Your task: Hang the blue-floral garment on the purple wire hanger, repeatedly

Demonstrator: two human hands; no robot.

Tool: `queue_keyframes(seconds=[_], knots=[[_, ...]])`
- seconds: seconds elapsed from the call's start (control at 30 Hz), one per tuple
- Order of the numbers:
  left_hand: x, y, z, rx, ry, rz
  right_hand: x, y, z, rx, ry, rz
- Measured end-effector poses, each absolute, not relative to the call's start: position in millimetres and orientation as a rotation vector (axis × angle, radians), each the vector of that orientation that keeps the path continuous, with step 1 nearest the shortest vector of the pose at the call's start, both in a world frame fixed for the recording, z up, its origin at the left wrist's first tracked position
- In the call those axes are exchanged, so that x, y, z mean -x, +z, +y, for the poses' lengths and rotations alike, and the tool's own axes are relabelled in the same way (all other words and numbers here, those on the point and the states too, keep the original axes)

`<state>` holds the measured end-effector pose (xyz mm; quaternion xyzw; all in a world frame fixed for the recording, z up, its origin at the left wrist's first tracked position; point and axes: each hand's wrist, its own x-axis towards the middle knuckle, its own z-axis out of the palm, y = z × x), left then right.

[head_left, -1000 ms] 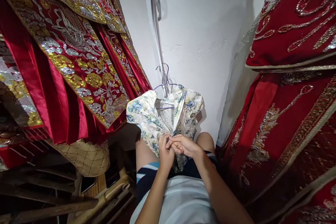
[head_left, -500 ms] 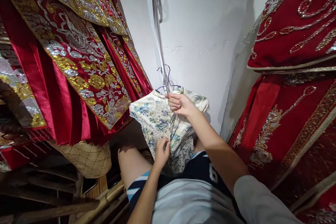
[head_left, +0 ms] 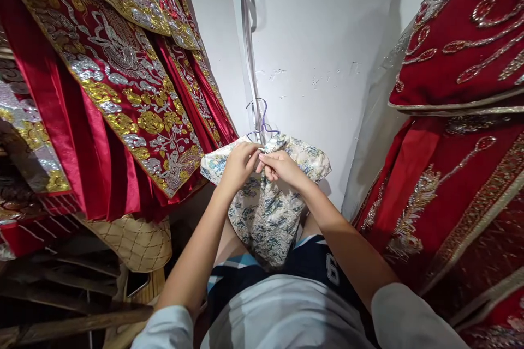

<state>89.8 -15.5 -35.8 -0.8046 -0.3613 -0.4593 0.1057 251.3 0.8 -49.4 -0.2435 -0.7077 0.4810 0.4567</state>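
A short-sleeved floral shirt (head_left: pixel 264 212), cream with blue and yellow print, hangs in front of me on a purple wire hanger (head_left: pixel 264 114). At its neckline my left hand (head_left: pixel 241 163) pinches the collar edge, fingers closed. Close beside it, my right hand (head_left: pixel 280 166) is also closed, thumb and forefinger pinching the collar at the front opening. The hands nearly touch. Whatever small fastening may lie between the fingertips is too small to make out.
Red embroidered garments with gold and silver work (head_left: pixel 135 103) hang at the left. More beaded red garments (head_left: pixel 450 82) hang at the right. A white metal rail (head_left: pixel 248 38) runs along the white wall. Wooden slats (head_left: pixel 73 305) and a phone-like dark object (head_left: pixel 137 283) lie lower left.
My left hand has risen from the shirt's lower front to the collar, beside my right hand. My right hand has stayed near the neckline, and the shirt now hangs more spread out.
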Motion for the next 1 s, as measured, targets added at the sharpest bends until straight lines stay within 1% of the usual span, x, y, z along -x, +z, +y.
queue_keyframes(seconds=[0.07,0.1,0.2,0.3,0.37,0.47,0.6,0.7,0.77,0.8,0.93,1.0], knots=[[-94.0,-24.1,-14.0,2.392,-1.232,-1.038,-251.2,-56.8,7.7,0.638,1.104,-1.785],[-95.7,-20.5,-15.6,2.38,-1.239,-1.031,-250.2,-63.0,10.7,0.673,1.093,-1.811],[-97.0,-12.2,-25.6,2.281,-1.403,-1.05,-244.6,-85.8,14.1,0.74,1.204,-1.944],[-92.2,-5.1,-33.5,2.262,-1.429,-1.118,-241.8,-98.2,10.3,0.584,1.265,-1.963],[-87.9,-3.5,-34.2,2.319,-1.372,-1.158,-244.2,-94.4,7.5,0.502,1.24,-1.844],[-84.5,-7.3,-30.9,2.387,-1.325,-1.189,-250.1,-76.9,7.0,0.517,1.177,-1.66],[-90.9,-15.6,-28.9,2.437,-1.3,-1.174,-251.4,-57.4,7.8,0.483,1.047,-1.632],[-100.2,-18.2,-28.4,2.361,-1.332,-1.117,-245.6,-58.5,8.2,0.501,0.909,-1.596],[-101.1,-17.6,-23.8,2.224,-1.477,-1.108,-241.9,-67.7,10.7,0.592,0.846,-1.602],[-97.8,-17.0,-19.6,2.133,-1.621,-1.131,-241.0,-74.1,12.5,0.65,0.854,-1.624],[-54.1,-21.2,4.5,1.713,-2.274,-1.262,-247.5,-102.3,14.5,0.747,1.055,-1.631],[-23.5,-35.2,12.5,1.654,-2.368,-1.308,-253.0,-113.7,7.4,0.704,1.143,-1.571]])
